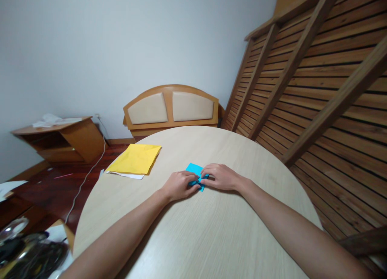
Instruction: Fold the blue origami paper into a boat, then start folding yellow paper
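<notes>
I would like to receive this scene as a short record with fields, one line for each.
Surface: round table, pale wood grain
Centre item: blue paper, partly covered by both hands
Left hand: touching the blue paper from its left
Right hand: touching it from its right
Also on table: yellow paper, left of the hands, white sheet partly beneath
Right background: slatted wooden panel
</notes>
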A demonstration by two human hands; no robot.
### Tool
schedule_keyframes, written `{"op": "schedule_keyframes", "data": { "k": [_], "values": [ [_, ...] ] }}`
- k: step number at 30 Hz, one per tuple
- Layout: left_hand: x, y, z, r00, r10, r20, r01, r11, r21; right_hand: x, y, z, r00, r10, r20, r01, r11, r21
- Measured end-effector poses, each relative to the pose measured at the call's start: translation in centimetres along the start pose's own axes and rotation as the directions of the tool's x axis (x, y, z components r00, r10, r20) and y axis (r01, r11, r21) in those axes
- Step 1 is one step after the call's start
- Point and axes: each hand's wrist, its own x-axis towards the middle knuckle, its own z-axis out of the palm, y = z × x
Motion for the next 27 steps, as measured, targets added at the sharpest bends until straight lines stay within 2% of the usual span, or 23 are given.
{"op": "schedule_keyframes", "data": {
  "k": [8,15,21,27],
  "values": [
    [0.2,0.3,0.6,0.994,-0.106,-0.001,0.106,0.992,0.062,-0.1,0.2,-0.2,1.0,-0.02,0.007,0.02,1.0,0.0],
    [0.2,0.5,0.5,0.992,-0.12,-0.024,0.121,0.991,0.05,0.0,0.9,0.1,0.998,-0.054,0.024,0.054,0.998,0.016],
    [0.0,0.3,-0.4,0.986,-0.151,-0.064,0.155,0.985,0.071,-0.1,1.0,-0.2,0.999,-0.01,0.032,0.009,1.0,0.016],
    [0.0,-0.3,-0.7,0.966,-0.244,-0.089,0.247,0.969,0.025,-0.2,1.5,-0.3,0.998,0.068,0.01,-0.067,0.998,-0.02]
  ]
}}
